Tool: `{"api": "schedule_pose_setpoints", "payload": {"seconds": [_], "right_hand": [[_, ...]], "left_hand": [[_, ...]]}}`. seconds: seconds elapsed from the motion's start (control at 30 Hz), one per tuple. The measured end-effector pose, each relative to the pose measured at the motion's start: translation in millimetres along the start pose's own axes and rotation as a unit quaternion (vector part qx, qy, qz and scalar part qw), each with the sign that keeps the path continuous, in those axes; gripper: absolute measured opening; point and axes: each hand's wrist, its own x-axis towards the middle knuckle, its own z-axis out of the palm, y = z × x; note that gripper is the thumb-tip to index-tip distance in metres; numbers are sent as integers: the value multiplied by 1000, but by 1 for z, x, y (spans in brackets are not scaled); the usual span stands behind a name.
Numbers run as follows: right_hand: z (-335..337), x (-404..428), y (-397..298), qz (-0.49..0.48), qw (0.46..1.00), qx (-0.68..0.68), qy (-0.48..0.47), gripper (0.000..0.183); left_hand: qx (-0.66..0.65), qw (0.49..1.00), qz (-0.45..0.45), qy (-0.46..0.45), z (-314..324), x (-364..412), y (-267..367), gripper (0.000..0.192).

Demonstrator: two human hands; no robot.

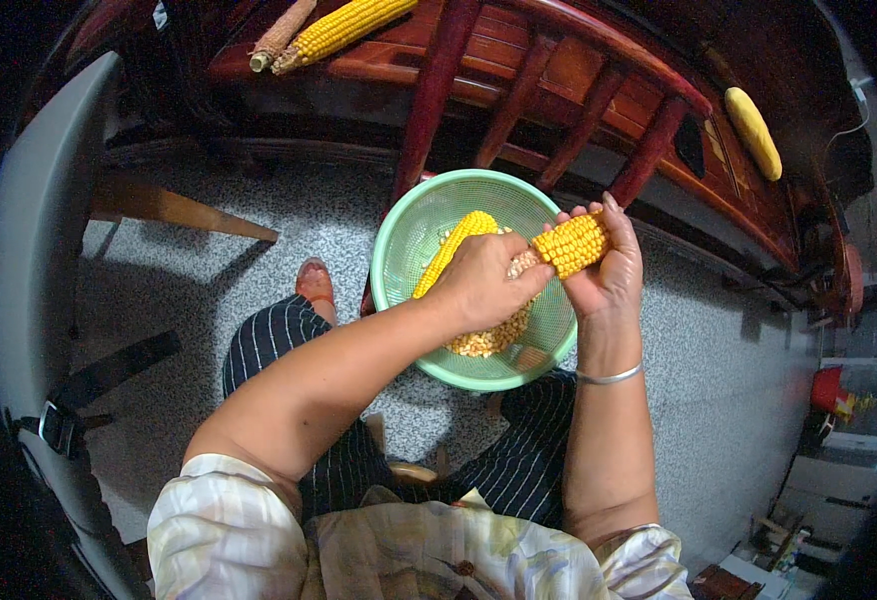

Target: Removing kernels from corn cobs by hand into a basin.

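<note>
My right hand (609,277) grips a partly shelled corn cob (572,244), yellow kernels still covering the part against its palm. My left hand (483,281) has its fingers and thumb around the cob's bare end. Both hands are over a green mesh plastic basket (401,341). Inside it, loose corn kernels (487,341) lie at the bottom, partly hidden by my left hand and forearm. A second corn cob (457,247), full of kernels, leans in the basket just beyond my left hand.
Beyond the basket stands a dark red wooden bench with slats (438,90). On it, at the upper left, lie a bare corn cob (281,34) and a full one (352,30). A yellow elongated object (753,133) lies at the right. A wooden leg (183,210) juts in at left.
</note>
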Motion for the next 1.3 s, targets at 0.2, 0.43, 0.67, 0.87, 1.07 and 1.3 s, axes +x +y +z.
{"api": "schedule_pose_setpoints", "payload": {"seconds": [0.2,0.43,0.67,0.87,1.07,1.3], "right_hand": [[0,-1,3,-24,999,-21,-7,13],[-2,0,-3,-25,1000,17,-6,8],[-5,4,1,-16,999,24,-20,9],[-4,1,-3,14,997,58,-42,11],[0,-1,-2,3,998,39,-58,12],[-6,0,-4,10,995,47,-89,12]], "left_hand": [[26,999,-45,-2,1,2,-3,37],[-303,939,-159,-34,6,3,-5,27],[-317,929,-172,-79,4,6,-4,27],[-256,961,-76,-67,5,3,-8,27],[-145,989,-2,-31,7,5,-15,25],[-328,926,-142,-123,2,3,-7,27]]}}
